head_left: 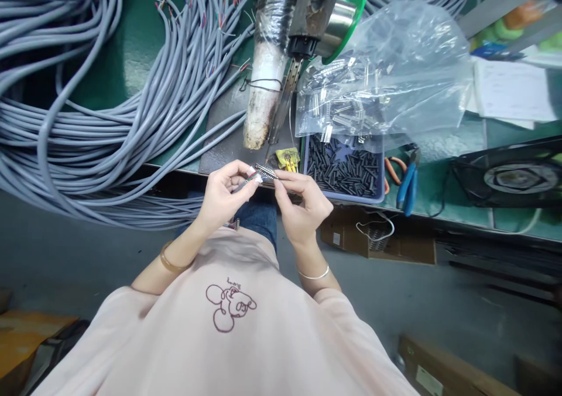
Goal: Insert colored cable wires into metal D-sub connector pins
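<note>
My left hand (pixel 226 194) pinches the end of a grey cable (pixel 244 186), where thin coloured wires show. My right hand (pixel 302 202) holds a small metal pin connector (pixel 266 172) between thumb and fingers, right beside the wire ends. Whether wires and connector touch is too small to tell. Just behind the connector lies a yellow piece (pixel 288 159) at the bench edge. Above the hands, a soldering iron (pixel 285 100) points downward beside a white wrapped tube (pixel 263 91).
Bundled grey cables (pixel 144 120) cover the left bench. At the right are a blue tray (pixel 381 176) of black sleeves, a plastic bag (pixel 413 74) of connectors, blue-handled pliers (pixel 408 185), a black fan (pixel 513 176) and papers (pixel 513 91). A solder spool (pixel 340 27) sits behind the iron.
</note>
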### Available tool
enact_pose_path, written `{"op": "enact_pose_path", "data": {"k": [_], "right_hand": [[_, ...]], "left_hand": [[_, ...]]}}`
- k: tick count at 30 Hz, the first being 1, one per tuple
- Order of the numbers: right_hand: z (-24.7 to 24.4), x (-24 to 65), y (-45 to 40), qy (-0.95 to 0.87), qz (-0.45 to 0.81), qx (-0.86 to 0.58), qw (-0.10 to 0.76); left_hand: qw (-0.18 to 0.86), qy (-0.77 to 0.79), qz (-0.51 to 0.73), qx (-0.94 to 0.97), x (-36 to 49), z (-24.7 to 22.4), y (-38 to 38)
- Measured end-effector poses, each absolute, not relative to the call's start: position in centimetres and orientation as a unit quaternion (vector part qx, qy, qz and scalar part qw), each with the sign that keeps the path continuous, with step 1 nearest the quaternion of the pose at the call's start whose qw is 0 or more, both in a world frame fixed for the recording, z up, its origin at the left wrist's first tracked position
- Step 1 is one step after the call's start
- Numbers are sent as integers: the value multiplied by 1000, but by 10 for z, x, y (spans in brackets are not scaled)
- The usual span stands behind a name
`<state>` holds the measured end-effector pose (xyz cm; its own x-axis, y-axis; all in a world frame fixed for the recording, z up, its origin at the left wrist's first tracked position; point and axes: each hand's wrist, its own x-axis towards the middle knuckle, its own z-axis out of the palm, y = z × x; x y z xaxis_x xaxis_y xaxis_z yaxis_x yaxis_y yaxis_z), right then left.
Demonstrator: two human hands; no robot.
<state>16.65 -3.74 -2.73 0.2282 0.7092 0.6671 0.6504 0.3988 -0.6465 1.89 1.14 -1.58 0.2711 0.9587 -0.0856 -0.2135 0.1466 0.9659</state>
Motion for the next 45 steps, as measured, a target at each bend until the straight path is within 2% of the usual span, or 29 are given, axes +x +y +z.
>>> {"op": "enact_pose_path", "data": {"k": [17, 45], "right_hand": [[-25, 171, -27, -660, -9, -536, 527], [-25, 172, -28, -659, 16, -546, 517]], "left_hand": [[600, 418, 528, 432, 36, -13, 22], [582, 416, 518, 468, 33, -19, 16]]}}
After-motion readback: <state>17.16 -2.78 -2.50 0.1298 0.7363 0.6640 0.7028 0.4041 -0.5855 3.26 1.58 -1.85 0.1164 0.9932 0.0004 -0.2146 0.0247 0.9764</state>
